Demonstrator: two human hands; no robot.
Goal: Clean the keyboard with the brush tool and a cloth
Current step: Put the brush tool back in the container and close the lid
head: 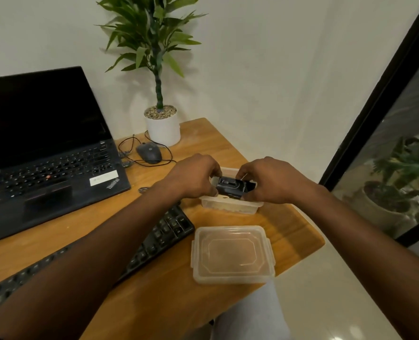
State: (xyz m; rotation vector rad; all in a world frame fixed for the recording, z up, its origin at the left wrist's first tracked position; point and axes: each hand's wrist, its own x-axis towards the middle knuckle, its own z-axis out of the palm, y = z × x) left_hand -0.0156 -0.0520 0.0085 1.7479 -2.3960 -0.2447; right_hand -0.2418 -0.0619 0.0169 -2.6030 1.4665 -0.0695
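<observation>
Above clear tub [229, 207], small black box [231, 188]

White wall [264, 57], wooden desk [174, 303], glossy tiled floor [321, 303].

bare left forearm [93, 253] and right forearm [365, 229] reach forward from the lower corners and converge near the middle. left hand [195, 179]: back upward, fingers curled, gripping the left end of a small black box [231, 188]. right hand [276, 182]: back upward, fingers curled round the right end. wrists roughly level; hands near each other; fingertips mostly hidden.
</observation>
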